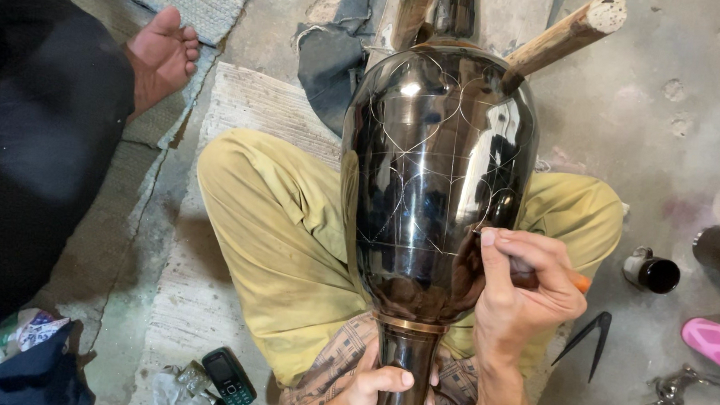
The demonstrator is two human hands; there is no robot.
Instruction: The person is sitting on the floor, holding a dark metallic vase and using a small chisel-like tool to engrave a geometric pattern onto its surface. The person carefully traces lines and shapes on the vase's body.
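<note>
From my view the glossy black vase (436, 174) across the lap looks heavy, stiff and slick, so left hand (369, 394) clamps its neck, right hand (526, 287) pinching a scriber (579, 282)

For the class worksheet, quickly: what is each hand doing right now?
Left hand: closed around the narrow neck of the dark metal vase.
Right hand: fingers closed on an orange-ended engraving tool, tip against the vase.
</note>
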